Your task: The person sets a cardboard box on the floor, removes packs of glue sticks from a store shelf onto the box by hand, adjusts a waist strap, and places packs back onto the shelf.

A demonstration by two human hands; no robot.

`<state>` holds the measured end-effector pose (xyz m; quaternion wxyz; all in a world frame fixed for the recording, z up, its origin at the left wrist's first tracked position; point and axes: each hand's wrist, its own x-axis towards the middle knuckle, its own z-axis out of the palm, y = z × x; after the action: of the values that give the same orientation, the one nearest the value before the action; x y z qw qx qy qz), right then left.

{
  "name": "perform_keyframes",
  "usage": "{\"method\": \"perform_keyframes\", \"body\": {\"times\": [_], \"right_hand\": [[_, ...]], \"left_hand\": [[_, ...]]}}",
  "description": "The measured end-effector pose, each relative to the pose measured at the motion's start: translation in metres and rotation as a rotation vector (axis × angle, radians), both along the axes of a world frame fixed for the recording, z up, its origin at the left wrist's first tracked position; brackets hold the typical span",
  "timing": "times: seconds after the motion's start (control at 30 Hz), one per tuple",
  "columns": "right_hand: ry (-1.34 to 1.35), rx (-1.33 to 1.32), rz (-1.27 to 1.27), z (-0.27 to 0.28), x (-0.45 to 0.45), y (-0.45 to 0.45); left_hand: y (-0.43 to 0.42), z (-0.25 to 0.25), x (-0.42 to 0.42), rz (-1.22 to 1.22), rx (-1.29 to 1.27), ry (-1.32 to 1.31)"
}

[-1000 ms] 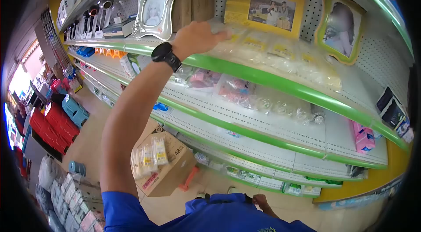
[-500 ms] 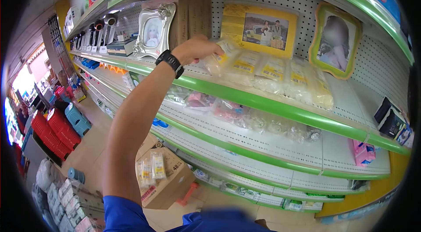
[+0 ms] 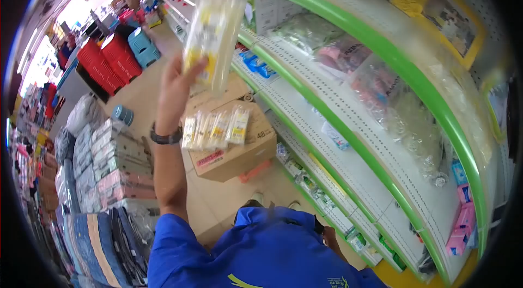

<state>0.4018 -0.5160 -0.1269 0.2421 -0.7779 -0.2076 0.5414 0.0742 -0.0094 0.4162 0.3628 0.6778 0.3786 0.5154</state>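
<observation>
My left hand point(image 3: 177, 89), a dark watch on its wrist, is raised and closed around clear plastic packets point(image 3: 215, 34) with yellow labels. They are smeared by motion, and what is inside cannot be made out. Below the hand, several similar yellow-labelled packets point(image 3: 218, 127) lie side by side on top of a cardboard box point(image 3: 234, 157). My right hand does not show; only a small patch of skin appears beside the blue shirt at the lower right.
Green-edged shelves point(image 3: 376, 179) curve along the right, with bagged goods point(image 3: 381, 92) and a yellow picture frame point(image 3: 441, 13). Red baskets point(image 3: 103, 64) and a blue basket point(image 3: 143, 43) stand at the far left. Wrapped bundles point(image 3: 120, 157) are stacked on the left, near a blue bin point(image 3: 123, 114).
My left hand has moved from the upper shelf, taking packets with it, to above the cardboard box. My view has turned left and down. More packets now lie on the box.
</observation>
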Motion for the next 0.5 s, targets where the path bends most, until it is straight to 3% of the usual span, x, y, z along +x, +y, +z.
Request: {"method": "perform_keyframes", "body": {"times": [0.13,0.23,0.3,0.33,0.4,0.5], "right_hand": [[-0.299,-0.050,0.606,0.003,0.008,0.006],[0.098,-0.036,0.101,0.020,0.009,0.020],[0.194,-0.048,-0.148,0.009,0.015,0.028],[0.173,-0.013,-0.231,0.013,0.015,0.030],[0.152,0.030,-0.344,0.023,0.012,0.037],[0.202,0.066,-0.431,0.028,0.006,0.036]], "left_hand": [[0.043,-0.193,-0.050,0.221,-0.319,0.095],[0.054,-0.311,-0.069,0.316,-0.522,0.255],[0.037,-0.318,-0.057,0.373,-0.572,0.439],[0.037,-0.335,-0.057,0.319,-0.613,0.335],[0.049,-0.376,-0.058,0.387,-0.494,0.469],[0.049,-0.384,-0.054,0.475,-0.350,0.600]]}}
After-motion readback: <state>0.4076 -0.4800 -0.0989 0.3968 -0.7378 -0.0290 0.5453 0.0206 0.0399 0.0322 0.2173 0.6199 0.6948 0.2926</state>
